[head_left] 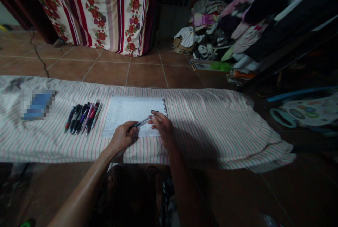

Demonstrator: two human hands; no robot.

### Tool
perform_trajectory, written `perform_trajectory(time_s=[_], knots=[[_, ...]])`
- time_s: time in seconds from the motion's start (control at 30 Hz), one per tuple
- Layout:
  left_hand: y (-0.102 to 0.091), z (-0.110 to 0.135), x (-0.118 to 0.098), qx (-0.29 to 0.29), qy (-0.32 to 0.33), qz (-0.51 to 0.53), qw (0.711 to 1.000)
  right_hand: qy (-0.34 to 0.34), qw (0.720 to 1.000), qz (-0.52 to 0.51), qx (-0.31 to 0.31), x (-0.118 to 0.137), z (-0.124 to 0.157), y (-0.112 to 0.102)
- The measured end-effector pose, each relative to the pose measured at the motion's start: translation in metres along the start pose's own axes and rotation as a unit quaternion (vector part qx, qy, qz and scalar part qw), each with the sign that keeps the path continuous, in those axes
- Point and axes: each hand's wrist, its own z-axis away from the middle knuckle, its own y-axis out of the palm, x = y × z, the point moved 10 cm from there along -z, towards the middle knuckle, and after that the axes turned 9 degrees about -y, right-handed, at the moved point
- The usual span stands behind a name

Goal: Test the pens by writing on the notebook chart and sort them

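My left hand (124, 136) is closed around the dark end of a pen (143, 121), over the lower part of an open spiral notebook (132, 107). The pen's pale, clear-looking length slants up to the right, reaching the fingers of my right hand (163, 125). Those fingers are bent in a pinch, with a small black piece (155, 111), like a pen cap, at their tips. Whether it joins the pen is unclear. Left of the notebook, several pens (81, 118) lie side by side in a row, in black, purple, pink, red and other colours.
A striped cloth (211, 125) covers the long table. At its left lies a blurred-out blue item (38, 105). Beyond are a tiled floor (148, 74), a floral curtain (105, 12) and a heap of clothes (211, 33). A patterned plastic chair (303, 111) stands at right.
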Motion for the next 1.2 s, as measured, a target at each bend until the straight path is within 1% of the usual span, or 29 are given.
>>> perform_trajectory(time_s=[0.13,0.33,0.47,0.57,0.73,0.87,1.03,1.2], knots=[[0.000,0.000,0.000,-0.001,-0.005,0.007,1.000,-0.019,0.999,0.023,-0.036,0.000,-0.003,-0.008],[-0.001,-0.001,0.003,-0.010,-0.013,0.003,1.000,-0.034,0.996,0.055,-0.059,-0.001,-0.006,-0.015],[0.000,-0.002,0.007,-0.005,-0.030,-0.007,1.000,-0.049,0.991,0.101,-0.067,0.000,-0.010,-0.025],[-0.001,-0.002,0.007,-0.006,-0.038,-0.005,0.999,-0.067,0.982,0.162,-0.067,0.000,-0.013,-0.034],[-0.006,-0.004,0.007,-0.019,-0.046,-0.010,0.999,-0.127,0.947,0.284,-0.080,0.005,-0.016,-0.042],[-0.011,-0.005,0.009,-0.035,-0.053,-0.028,0.998,-0.149,0.917,0.363,-0.076,0.012,-0.022,-0.039],[-0.016,-0.001,0.011,-0.036,-0.054,-0.022,0.998,-0.159,0.875,0.455,-0.039,0.021,-0.038,-0.029],[-0.023,0.001,0.014,-0.043,-0.062,-0.019,0.997,-0.143,0.813,0.562,0.049,0.014,-0.060,-0.018]])
